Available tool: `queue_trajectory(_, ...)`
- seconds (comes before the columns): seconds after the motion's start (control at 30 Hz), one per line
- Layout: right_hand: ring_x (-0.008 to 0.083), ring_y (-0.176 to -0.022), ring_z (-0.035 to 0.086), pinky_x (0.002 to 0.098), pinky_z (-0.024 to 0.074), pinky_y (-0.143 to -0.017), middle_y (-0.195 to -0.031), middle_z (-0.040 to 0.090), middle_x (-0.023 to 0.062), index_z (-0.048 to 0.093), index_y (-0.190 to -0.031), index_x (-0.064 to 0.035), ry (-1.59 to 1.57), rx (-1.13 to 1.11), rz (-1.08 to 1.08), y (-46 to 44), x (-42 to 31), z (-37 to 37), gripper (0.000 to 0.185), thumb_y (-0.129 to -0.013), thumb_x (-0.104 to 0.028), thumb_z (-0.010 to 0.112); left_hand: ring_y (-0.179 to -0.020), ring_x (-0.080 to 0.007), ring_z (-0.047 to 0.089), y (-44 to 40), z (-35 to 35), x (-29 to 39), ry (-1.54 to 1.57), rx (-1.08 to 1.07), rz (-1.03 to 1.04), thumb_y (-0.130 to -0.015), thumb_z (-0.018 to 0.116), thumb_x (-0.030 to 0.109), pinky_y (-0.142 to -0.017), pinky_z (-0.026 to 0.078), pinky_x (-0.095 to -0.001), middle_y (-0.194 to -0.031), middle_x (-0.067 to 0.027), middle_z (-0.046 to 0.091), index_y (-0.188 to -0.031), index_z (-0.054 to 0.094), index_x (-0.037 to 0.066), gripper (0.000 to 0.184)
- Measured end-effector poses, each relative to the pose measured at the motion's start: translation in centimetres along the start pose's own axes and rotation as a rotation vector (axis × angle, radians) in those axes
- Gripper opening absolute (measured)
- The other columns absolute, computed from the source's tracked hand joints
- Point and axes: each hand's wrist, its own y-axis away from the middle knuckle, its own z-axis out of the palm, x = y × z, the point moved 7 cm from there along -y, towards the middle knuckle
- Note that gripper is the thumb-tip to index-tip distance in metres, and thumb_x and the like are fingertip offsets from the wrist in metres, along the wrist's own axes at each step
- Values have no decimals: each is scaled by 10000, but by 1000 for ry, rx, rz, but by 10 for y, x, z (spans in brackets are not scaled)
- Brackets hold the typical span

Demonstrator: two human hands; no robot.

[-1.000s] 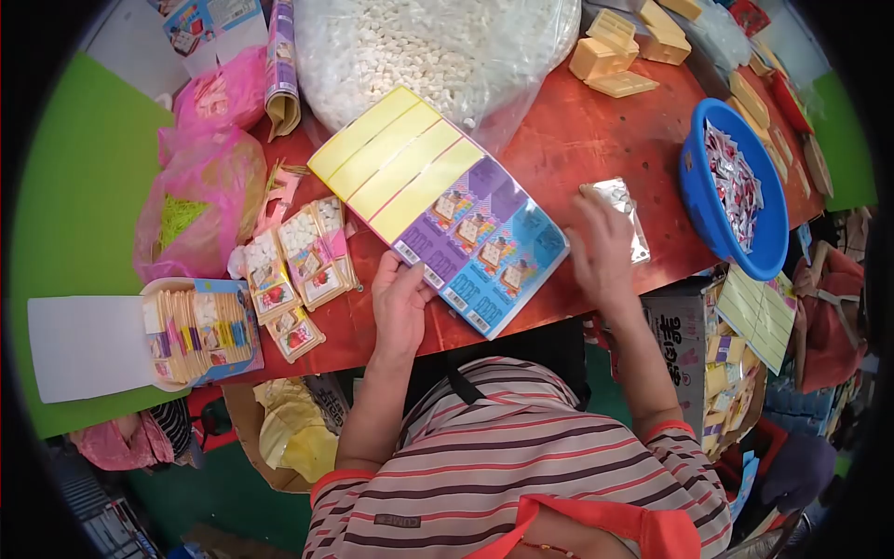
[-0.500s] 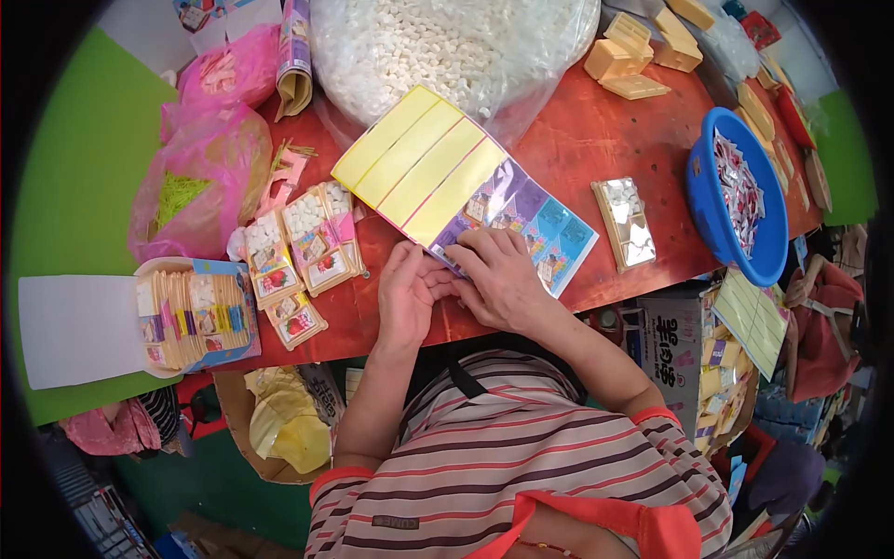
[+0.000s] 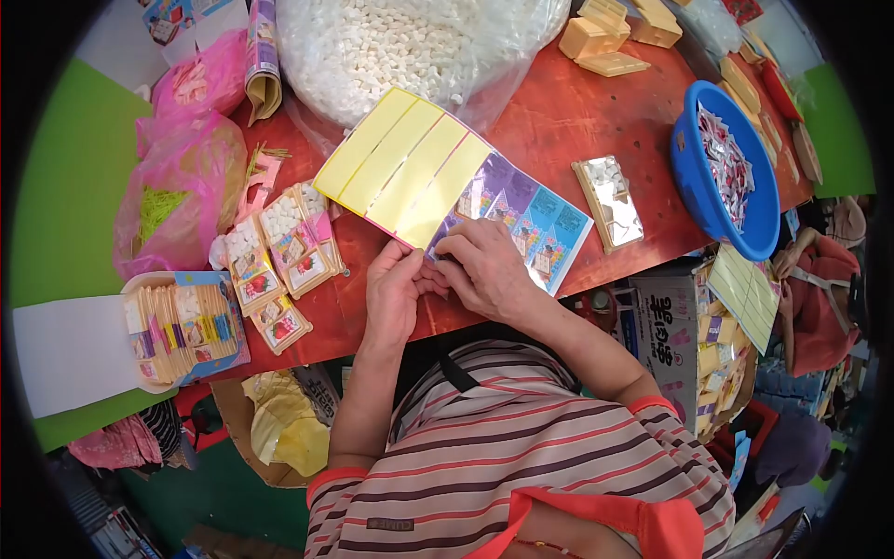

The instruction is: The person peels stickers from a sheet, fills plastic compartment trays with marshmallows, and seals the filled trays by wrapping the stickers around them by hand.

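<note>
A sticker sheet [image 3: 410, 168], part yellow backing and part purple and blue labels, lies tilted in front of me. My left hand [image 3: 396, 289] pinches its lower edge, thumb on top. My right hand [image 3: 489, 270] rests over the purple labels with fingers bent down at the same edge; whatever is between its fingertips is too small to make out. To the right lies a filled clear-lidded pack [image 3: 610, 200], touched by neither hand. Left of the sheet are several packs with strawberry labels [image 3: 303, 247].
A big bag of white pieces [image 3: 400, 56] stands behind the sheet. At the right is a blue basin [image 3: 684, 177] of sachets. Pink bags [image 3: 209, 177] and an open box of packs [image 3: 186, 331] are at the left. A person in red [image 3: 824, 307] sits at far right.
My right hand has left the clear-lidded pack and come to the sheet's lower edge beside my left hand. More yellow backing shows no change. The camera view has shifted slightly.
</note>
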Motion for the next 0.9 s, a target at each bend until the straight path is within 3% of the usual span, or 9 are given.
queue_trajectory(0.23,260,-798,580,379,399,-730,-837,589,71,619,-871,-67,-77,-2,55,-4,1,4,87,-802,-91,666,-734,-196,675,2,5,3,7,-10,34,-995,461,106,-665,561,-305,-890,-125,665,-1077,561,-15,178)
queue_trajectory(0.53,303,-783,593,422,438,-688,-785,590,115,626,-775,-35,-176,-22,147,-3,8,10,103,-811,-128,654,-745,-165,658,6,7,1,-116,1,106,-1008,460,117,-667,538,-282,-897,-111,665,-1099,568,-19,196)
queue_trajectory(0.9,353,-721,605,450,474,-654,-778,595,150,631,-772,-5,-191,-21,211,-2,9,9,101,-815,-96,625,-747,-157,650,6,5,-3,-202,8,122,-999,468,109,-669,532,-279,-890,-114,665,-1106,585,-28,211)
